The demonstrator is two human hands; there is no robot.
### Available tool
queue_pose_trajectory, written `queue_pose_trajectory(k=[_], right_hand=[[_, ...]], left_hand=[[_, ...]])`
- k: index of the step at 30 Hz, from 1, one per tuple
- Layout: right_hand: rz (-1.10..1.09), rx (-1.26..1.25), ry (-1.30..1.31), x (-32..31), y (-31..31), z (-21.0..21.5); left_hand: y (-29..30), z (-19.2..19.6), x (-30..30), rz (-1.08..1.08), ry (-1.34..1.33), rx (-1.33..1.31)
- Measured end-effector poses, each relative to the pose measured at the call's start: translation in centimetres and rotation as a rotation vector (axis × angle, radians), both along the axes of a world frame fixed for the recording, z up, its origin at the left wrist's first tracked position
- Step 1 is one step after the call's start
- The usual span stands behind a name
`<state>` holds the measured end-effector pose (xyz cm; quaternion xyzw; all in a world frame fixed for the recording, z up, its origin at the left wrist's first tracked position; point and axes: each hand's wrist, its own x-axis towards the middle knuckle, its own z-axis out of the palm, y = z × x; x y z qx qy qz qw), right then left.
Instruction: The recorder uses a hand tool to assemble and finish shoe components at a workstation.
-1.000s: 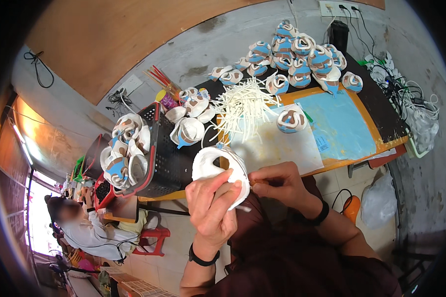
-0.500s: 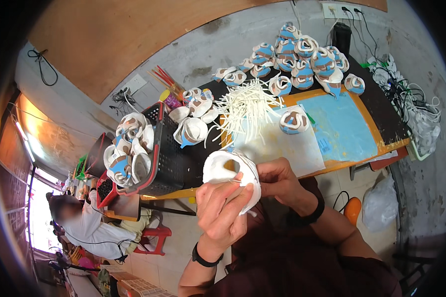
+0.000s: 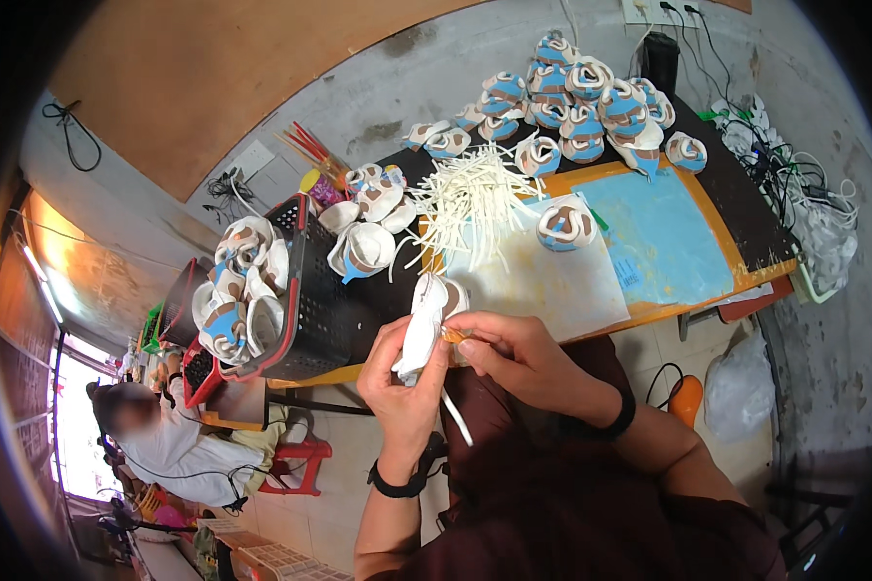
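Observation:
In front of my body, over the near table edge, I hold a white shoe upper (image 3: 419,331). My left hand (image 3: 397,382) is wrapped round its lower end, fingers closed on it. A white cord (image 3: 457,418) dangles below the upper. My right hand (image 3: 523,360) pinches a small orange-brown piece (image 3: 452,335) against the upper's side; it looks like a tool's handle, but its tip is hidden. Just beyond lies a heap of loose white cords (image 3: 470,208). One blue, brown and white laced upper (image 3: 566,224) rests on the pale sheet (image 3: 528,281).
Stacked uppers (image 3: 581,131) stand at the back of the dark table. A black basket with a red rim (image 3: 295,320) holds more uppers on the left. At far left a person (image 3: 165,436) sits on a red stool (image 3: 303,465). Tangled cables (image 3: 794,184) hang at the right.
The upper has turned from showing its opening to a narrower side view. My left fingers have shifted lower round it. The cord now hangs longer, and the orange-brown piece shows in my right hand.

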<state>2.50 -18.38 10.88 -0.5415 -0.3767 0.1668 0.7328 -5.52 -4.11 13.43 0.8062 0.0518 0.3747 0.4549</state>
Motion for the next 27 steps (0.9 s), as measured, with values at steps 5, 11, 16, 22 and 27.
queue_pose_trajectory(k=[5,11,16,22,27], right_hand=[[-0.07,0.017,-0.049,-0.4,1.0,-0.5],[-0.147,-0.098,-0.153,-0.9,1.1,-0.3],[-0.179,-0.08,-0.167,-0.7,1.4,-0.1],[-0.271,-0.116,-0.218,-0.4,2.1,0.0],[-0.332,-0.13,-0.258,-0.3,3.0,-1.4]], left_hand=[[0.3,-1.3,0.4,0.083,-0.04,-0.014],[-0.1,-1.7,1.3,0.213,-0.056,-0.123],[0.4,-2.0,1.4,0.12,-0.084,-0.279],[0.9,-2.9,1.1,0.105,-0.024,-0.122],[1.2,-3.4,1.6,0.074,-0.003,-0.333]])
